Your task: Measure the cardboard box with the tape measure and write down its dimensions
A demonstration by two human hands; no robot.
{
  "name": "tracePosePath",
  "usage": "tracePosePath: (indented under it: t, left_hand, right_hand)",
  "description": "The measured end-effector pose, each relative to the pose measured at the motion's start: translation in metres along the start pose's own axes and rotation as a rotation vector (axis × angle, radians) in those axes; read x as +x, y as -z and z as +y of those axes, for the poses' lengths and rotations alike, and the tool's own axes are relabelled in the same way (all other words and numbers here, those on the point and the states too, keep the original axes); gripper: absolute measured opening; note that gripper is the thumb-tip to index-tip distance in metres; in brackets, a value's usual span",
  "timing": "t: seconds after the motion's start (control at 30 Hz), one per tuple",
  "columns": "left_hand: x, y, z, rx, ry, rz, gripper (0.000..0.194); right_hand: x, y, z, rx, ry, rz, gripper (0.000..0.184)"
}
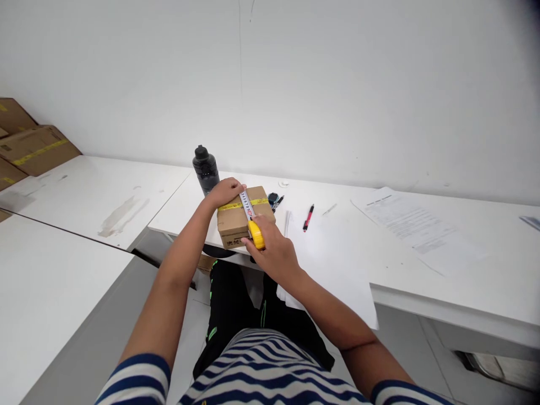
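A small brown cardboard box (236, 222) with a band of yellow tape sits at the near edge of the white table (464, 264). A white measuring tape blade (247, 206) is stretched across its top. My left hand (225, 191) rests on the far edge of the box, fingers closed, pinning the end of the blade. My right hand (272, 250) grips the yellow tape measure case (257, 235) at the near edge of the box.
A dark water bottle (206, 169) stands just behind the box. A pink pen (308, 217), a dark small object (274, 199) and printed papers (405, 222) lie to the right. Another white table (93, 191) is on the left, with cardboard boxes (34, 149) at the far left.
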State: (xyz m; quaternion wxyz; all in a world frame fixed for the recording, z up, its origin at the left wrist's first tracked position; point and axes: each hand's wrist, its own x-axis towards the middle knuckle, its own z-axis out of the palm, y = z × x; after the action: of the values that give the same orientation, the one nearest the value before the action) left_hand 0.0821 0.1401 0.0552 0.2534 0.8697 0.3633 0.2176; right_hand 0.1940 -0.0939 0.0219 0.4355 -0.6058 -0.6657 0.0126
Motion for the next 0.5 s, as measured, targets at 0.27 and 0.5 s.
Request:
tracePosePath:
  t: [0.27,0.5]
  left_hand:
    - [0.0015,-0.0007,-0.0089,-0.055,0.024,-0.014,0.040]
    - [0.0006,-0.0022,-0.0072,-0.089,0.045,-0.023,0.038]
  right_hand:
    - [0.0029,-0.0064,-0.0080,0.117,-0.064,0.006,0.052]
    - [0.0041,-0.0077,-0.0095,0.136,-0.085,-0.028,0.055]
